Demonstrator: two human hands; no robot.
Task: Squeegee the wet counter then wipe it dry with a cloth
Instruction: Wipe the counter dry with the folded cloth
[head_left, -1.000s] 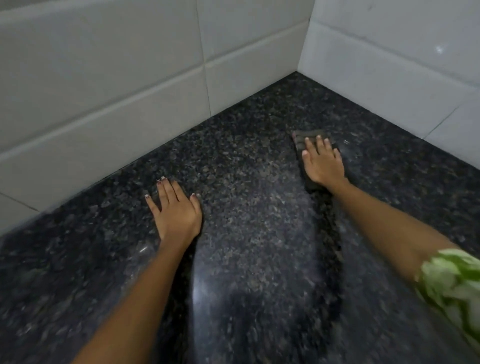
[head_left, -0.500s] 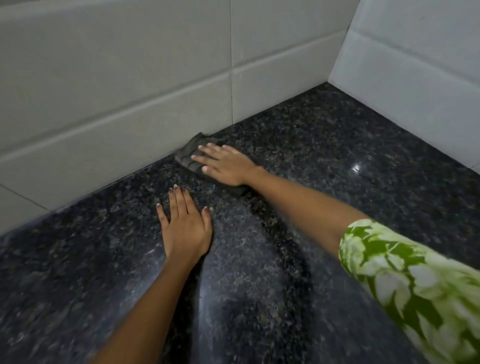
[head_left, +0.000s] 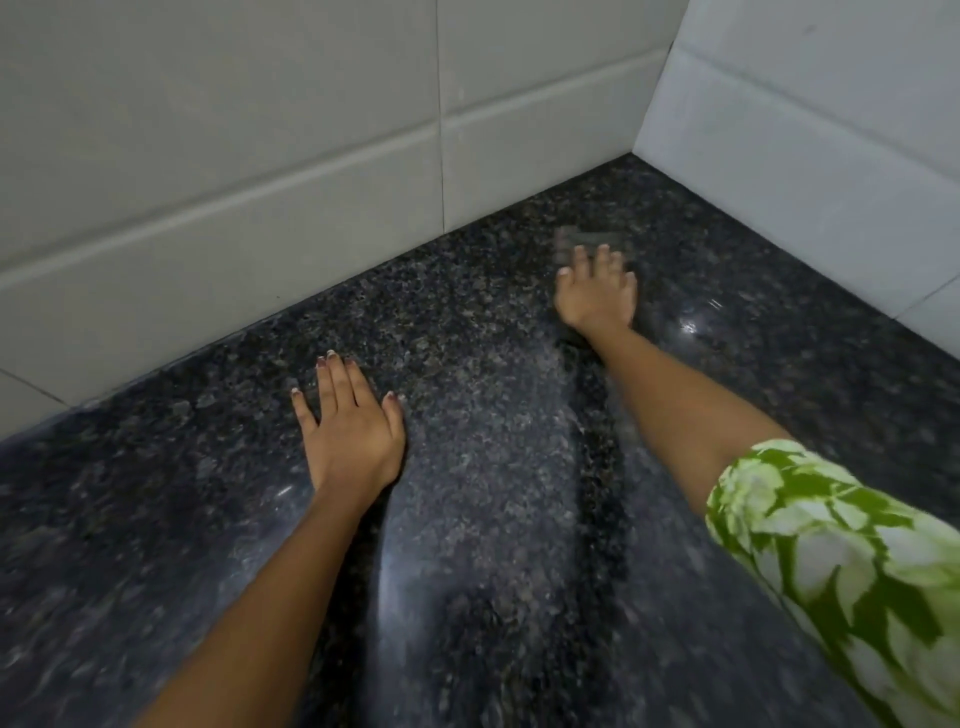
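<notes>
The counter (head_left: 493, 467) is dark speckled granite that runs into a tiled corner. A dark grey cloth (head_left: 589, 240) lies flat on it toward the far right. My right hand (head_left: 597, 293) presses down on the cloth with fingers spread, and is blurred by motion; most of the cloth is hidden under the palm. My left hand (head_left: 350, 431) rests flat on the counter to the left, fingers apart, holding nothing. No squeegee is in view.
Grey tiled walls (head_left: 260, 182) bound the counter at the back and meet a white tiled wall (head_left: 805, 130) at the right in a corner. Small bright glints (head_left: 688, 327) show on the granite right of my right hand.
My right hand has swept the cloth from beside the back wall near my left hand out to the right, toward the corner. My left hand has stayed planted.
</notes>
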